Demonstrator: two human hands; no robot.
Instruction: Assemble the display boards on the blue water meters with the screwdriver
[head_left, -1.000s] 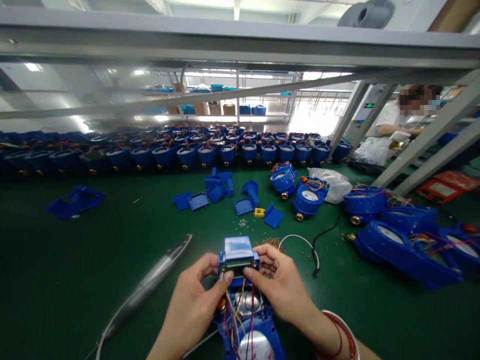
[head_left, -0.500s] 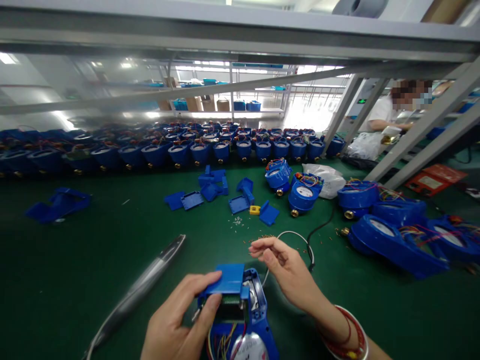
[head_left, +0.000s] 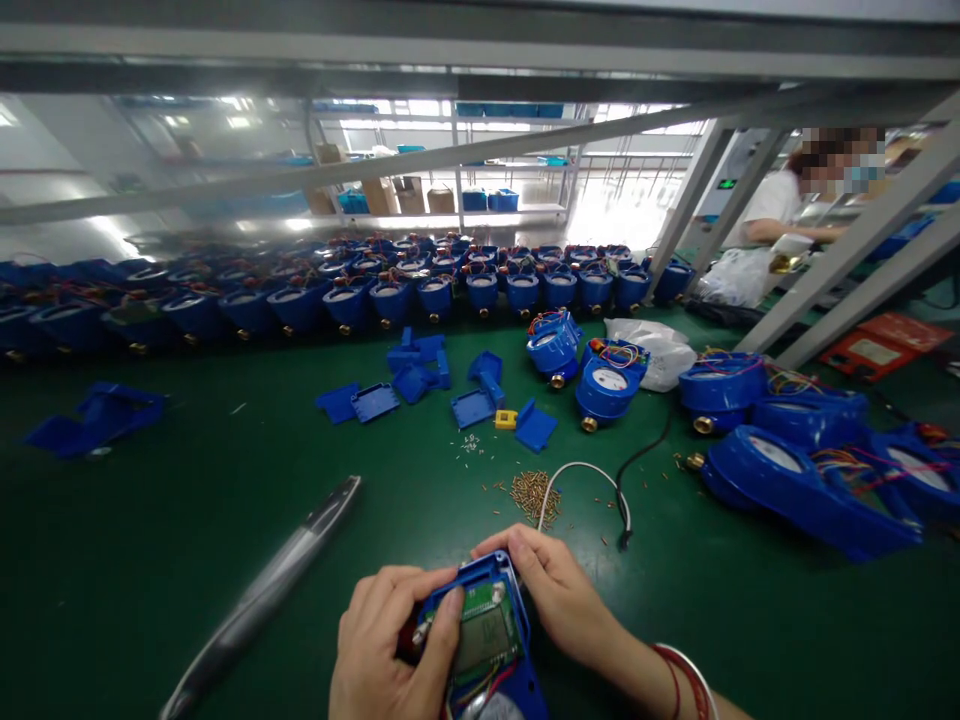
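The bare left hand (head_left: pixel 394 640) is held with its fingers (head_left: pixel 409 583) bent and its thumb (head_left: pixel 446 632) stretched forward in a grip. The bare right hand (head_left: pixel 555 590) is arched with its fingers directed toward the left hand, and the bare right forearm (head_left: pixel 637 658) is slanted inward

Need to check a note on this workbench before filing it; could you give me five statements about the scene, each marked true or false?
1. The left hand holds an open blue meter. True.
2. The red and white bands circle the left forearm. False: they are on the right forearm.
3. Brass-coloured pieces lie in a pile beyond the hands. True.
4. The yellow piece sits inside a white plastic bag. False: it lies on the green bench top, next to a blue part.
5. Rows of blue meters stand at the far side of the bench top. True.
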